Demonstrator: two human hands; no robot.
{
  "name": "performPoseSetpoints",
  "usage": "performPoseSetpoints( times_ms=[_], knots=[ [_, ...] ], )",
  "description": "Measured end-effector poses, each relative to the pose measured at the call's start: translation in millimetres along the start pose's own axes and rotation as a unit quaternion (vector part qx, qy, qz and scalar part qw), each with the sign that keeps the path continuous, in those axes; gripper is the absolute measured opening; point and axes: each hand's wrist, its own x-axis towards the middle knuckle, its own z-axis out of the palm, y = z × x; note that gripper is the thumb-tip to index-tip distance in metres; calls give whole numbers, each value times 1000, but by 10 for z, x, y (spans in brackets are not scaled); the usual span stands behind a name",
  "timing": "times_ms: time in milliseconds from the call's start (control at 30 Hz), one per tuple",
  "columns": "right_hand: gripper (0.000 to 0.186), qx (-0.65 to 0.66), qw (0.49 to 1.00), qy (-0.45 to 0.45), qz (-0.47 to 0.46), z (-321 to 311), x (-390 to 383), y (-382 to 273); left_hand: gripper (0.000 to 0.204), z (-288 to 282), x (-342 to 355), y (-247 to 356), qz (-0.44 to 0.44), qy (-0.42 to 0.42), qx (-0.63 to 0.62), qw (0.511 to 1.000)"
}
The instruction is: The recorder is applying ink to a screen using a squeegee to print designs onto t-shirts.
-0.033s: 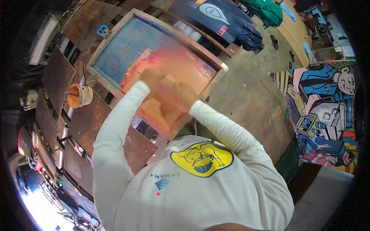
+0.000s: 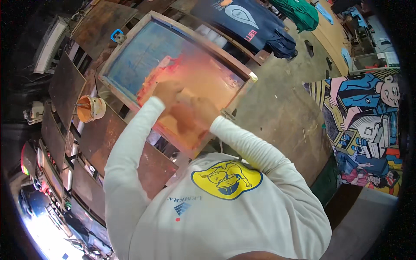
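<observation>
A wooden-framed printing screen (image 2: 151, 41) lies tilted in front of me. Its mesh is blue at the far left and smeared with orange and red ink toward the middle and near end. Over the inked part, my left hand (image 2: 168, 92) and my right hand (image 2: 205, 112) are closed side by side on a pale bar, a squeegee (image 2: 185, 96) by its look. A haze blurs this area, and the fingers hide most of the squeegee, so its lower edge is not clear.
A bucket of orange ink (image 2: 96, 109) with a handle sticking out stands left of the screen, among dark flat boards (image 2: 97, 134). Beyond the screen lies a dark printed T-shirt (image 2: 242, 21), with green cloth (image 2: 299, 13) farther right. A cartoon-painted panel (image 2: 364, 130) stands at the right.
Both hands have shifted slightly left and nearer to me over the inked mesh, still closed on the squeegee. The screen and bucket look the same.
</observation>
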Motion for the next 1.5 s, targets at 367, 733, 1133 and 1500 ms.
performPoseSetpoints(
  times_ms=[367, 733, 1133, 1500],
  knots=[
    [22, 19, 999, 30, -7, -328, 233, 117, 27, -160, 511, -166, 25, -66, 33, 997],
    [21, -35, 986, 126, 103, -582, 403, 594, 35, -139, 1506, 71, 28, -103, -37, 994],
    [28, -34, 993, -60, -92, 241, -35, -305, 23, -205, -682, 151, -113, -4, 46, 992],
    [36, -161, 967, -98, -169, -84, 1000, -255, 21, -848, -537, 465, -218, 174, -78, 957]
  ],
)
